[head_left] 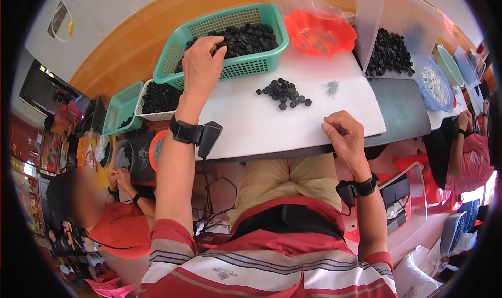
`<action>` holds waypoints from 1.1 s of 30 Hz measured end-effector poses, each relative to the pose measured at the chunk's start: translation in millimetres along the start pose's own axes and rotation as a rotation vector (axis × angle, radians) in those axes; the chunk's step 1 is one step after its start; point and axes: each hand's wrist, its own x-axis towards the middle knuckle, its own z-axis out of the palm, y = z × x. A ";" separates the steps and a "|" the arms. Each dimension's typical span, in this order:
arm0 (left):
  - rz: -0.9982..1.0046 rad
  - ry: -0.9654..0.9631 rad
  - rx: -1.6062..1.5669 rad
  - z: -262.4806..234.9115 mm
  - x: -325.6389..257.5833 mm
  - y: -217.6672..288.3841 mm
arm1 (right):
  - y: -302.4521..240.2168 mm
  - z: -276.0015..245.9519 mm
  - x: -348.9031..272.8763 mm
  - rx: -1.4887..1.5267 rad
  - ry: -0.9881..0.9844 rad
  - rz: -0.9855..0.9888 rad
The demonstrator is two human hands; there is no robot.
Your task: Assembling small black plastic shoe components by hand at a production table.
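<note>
Over one large green basket (252, 66) hangs one left hand (202, 62).

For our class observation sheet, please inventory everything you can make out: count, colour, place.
large basket: one, green, far side of table
black parts: too many to count, black, in several containers and loosely heaped
red dish: one, red, right of large basket
thin pieces: uncountable, greyish, in red dish and heaped nearby
white sheet: one, white, on table
small basket: one, white, left of large basket
tray: one, green, farther left
clear bin: one, transparent, right of red dish
blue basket: one, blue, far right
co-workers: two, reddish tops, left and right
left hand: one, bare, over large basket
right hand: one, bare, near sheet's front edge
</note>
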 end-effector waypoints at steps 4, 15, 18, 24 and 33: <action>0.191 0.034 0.016 11.5 -26.7 19.7 | 2.9 0.1 -0.8 0.017 0.010 0.016; 0.196 -0.284 -0.159 52.6 -113.1 75.7 | 4.0 1.5 -2.1 0.046 0.009 0.008; 0.229 -0.321 -0.105 60.9 -113.6 80.5 | 1.5 0.7 -2.5 0.030 0.006 0.016; 0.260 -0.339 -0.028 74.5 -114.3 83.0 | 2.1 -0.7 -3.0 0.031 0.003 0.031; 0.276 -0.340 -0.058 73.4 -115.4 86.5 | 3.1 -0.7 -2.2 0.052 0.004 0.015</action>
